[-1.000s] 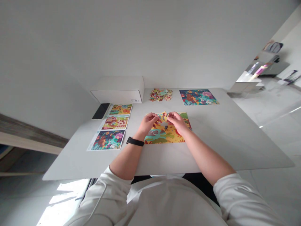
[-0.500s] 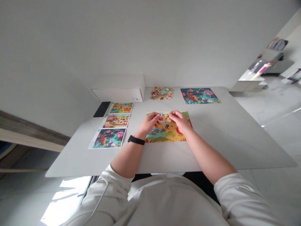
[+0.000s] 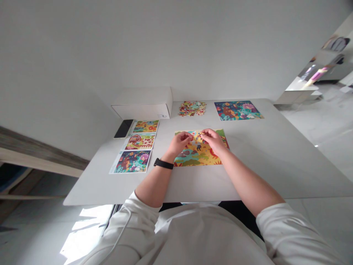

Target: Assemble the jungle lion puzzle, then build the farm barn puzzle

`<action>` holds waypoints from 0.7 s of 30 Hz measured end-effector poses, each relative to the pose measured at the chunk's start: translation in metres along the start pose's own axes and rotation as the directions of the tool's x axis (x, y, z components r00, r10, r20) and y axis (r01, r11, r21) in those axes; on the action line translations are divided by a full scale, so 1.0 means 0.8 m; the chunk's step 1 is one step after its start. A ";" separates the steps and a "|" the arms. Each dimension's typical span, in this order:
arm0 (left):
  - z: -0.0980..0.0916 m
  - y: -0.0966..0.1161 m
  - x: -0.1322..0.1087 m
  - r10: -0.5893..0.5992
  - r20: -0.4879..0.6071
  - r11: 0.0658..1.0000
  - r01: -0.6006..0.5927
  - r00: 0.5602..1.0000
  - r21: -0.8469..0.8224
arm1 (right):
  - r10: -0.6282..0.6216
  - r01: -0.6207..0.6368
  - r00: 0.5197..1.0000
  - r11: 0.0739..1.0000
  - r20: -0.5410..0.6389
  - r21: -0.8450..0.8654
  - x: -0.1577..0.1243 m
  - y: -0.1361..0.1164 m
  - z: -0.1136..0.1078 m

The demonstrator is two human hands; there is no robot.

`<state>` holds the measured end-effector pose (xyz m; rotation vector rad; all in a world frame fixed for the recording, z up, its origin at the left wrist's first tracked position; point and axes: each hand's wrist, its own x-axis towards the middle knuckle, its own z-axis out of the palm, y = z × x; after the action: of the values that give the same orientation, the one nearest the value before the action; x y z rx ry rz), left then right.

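On a pale table (image 3: 264, 165), the yellow animal puzzle (image 3: 205, 158) is laid flat. Beyond it to the right, a dark-blue puzzle (image 3: 238, 110) is set; beyond its left half, loose pieces (image 3: 192, 108) are heaped. The yellow puzzle's far left is overlapped by the left hand (image 3: 179, 142), its far right by the right hand (image 3: 214, 140); each one's fingertips are brought nearly together, but whether anything is gripped cannot be told.

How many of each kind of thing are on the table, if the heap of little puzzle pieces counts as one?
Small printed pictures: 3
Jigsaw puzzles: 2
Heap of loose puzzle pieces: 1
Phone: 1
White box: 1
Total: 8
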<state>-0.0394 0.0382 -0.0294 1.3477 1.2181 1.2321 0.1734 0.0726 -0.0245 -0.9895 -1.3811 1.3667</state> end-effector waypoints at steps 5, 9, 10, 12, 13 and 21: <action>-0.001 -0.001 0.001 0.020 -0.028 0.999 -0.020 0.999 0.031 | -0.014 0.016 0.999 0.999 0.051 -0.037 0.002 0.006 -0.002; -0.001 0.000 0.001 0.025 -0.043 0.999 -0.024 0.999 0.040 | 0.025 -0.013 0.988 0.997 0.151 -0.081 0.002 0.013 -0.004; 0.000 0.000 0.001 0.029 -0.052 0.999 -0.027 0.998 0.040 | 0.032 -0.016 0.983 0.996 0.181 -0.093 0.002 0.014 -0.004; 0.000 0.001 0.002 0.038 -0.084 0.999 -0.036 0.996 0.031 | 0.038 -0.016 0.977 0.994 0.211 -0.106 0.002 0.015 -0.004; 0.000 0.001 0.002 0.043 -0.101 0.999 -0.041 0.994 0.023 | 0.039 -0.018 0.978 0.995 0.206 -0.103 0.001 0.015 -0.004; 0.001 -0.002 0.001 0.037 -0.042 0.999 -0.039 0.998 -0.035 | 0.008 0.002 0.995 0.995 0.099 -0.100 0.006 0.015 -0.003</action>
<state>-0.0390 0.0393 -0.0309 1.3312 1.1985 1.3082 0.1736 0.0785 -0.0364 -1.0003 -1.5359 1.3763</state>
